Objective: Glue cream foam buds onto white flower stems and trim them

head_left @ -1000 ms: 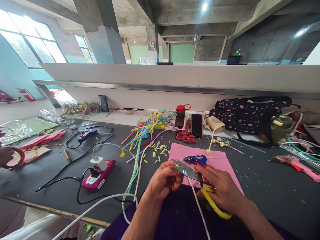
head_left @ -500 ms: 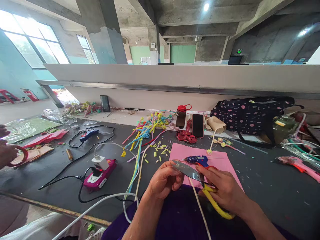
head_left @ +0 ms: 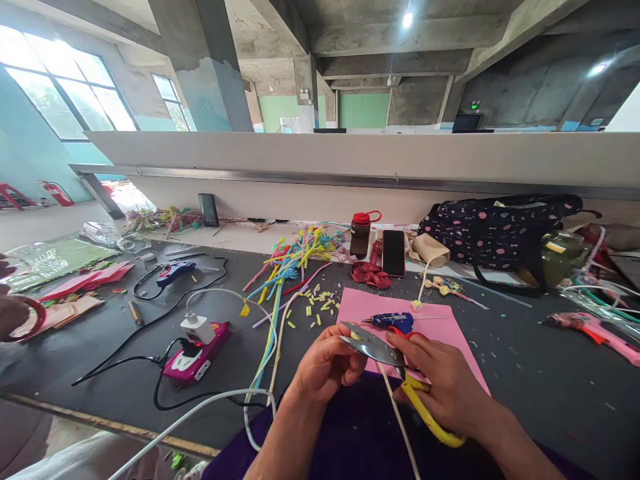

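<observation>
My right hand (head_left: 445, 377) is closed around scissors (head_left: 375, 347) with one yellow and one red handle. Their metal blades point left and stand slightly parted, with a small pale yellowish bit between them. Close against the blade tips, my left hand (head_left: 327, 360) has its fingers curled in a pinch; whatever it grips is hidden behind fingers and blades. A thin cream cord (head_left: 399, 417) runs from below the blades down over my dark purple clothing. Just beyond the hands, a blue glue gun (head_left: 393, 321) lies on a pink sheet (head_left: 457, 333).
Short yellow-green pieces (head_left: 320, 300) and colourful fuzzy stems (head_left: 295, 263) lie ahead. A plugged-in magenta power strip (head_left: 200, 357) with cables stands left. Behind are a bottle (head_left: 360, 237), a phone (head_left: 394, 253) and a patterned bag (head_left: 500, 233). Another person's hand (head_left: 13, 303) shows far left.
The scissor blades have parted slightly, and a pale bit now shows between them. Both hands stay almost in place; the whole view has shifted a little.
</observation>
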Action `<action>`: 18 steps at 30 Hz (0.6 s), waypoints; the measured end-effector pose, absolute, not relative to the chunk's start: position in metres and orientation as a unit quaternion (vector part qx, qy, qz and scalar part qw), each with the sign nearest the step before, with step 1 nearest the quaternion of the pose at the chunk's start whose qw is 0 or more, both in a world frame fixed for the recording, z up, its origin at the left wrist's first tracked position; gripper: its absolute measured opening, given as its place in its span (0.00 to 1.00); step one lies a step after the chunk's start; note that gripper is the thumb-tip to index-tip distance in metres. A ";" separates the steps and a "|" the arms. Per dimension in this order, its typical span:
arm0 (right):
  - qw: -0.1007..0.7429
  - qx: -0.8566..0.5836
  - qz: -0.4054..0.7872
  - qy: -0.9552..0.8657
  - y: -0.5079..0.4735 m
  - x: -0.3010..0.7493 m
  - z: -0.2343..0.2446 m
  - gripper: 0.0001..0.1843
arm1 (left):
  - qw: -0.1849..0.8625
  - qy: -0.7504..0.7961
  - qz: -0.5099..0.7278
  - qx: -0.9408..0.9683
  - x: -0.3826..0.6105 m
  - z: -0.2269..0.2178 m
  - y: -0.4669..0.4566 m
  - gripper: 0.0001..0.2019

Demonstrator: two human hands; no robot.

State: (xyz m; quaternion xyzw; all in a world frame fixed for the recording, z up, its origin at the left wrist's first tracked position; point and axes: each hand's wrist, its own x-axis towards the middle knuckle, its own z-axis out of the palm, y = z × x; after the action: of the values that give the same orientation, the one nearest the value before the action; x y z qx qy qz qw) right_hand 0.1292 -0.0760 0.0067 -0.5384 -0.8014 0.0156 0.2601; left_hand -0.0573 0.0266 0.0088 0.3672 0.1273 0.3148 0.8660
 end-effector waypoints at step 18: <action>0.308 -0.550 0.028 -0.776 -0.075 0.133 -0.003 0.29 | 0.874 0.099 0.291 0.376 -0.057 0.014 0.027 0.05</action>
State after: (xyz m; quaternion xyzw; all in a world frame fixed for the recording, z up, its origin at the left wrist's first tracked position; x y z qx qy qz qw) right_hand 0.1329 -0.0748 -0.0028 -0.5500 -0.7757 0.0276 0.3082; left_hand -0.0573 0.0271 0.0136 0.3757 0.0991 0.2913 0.8742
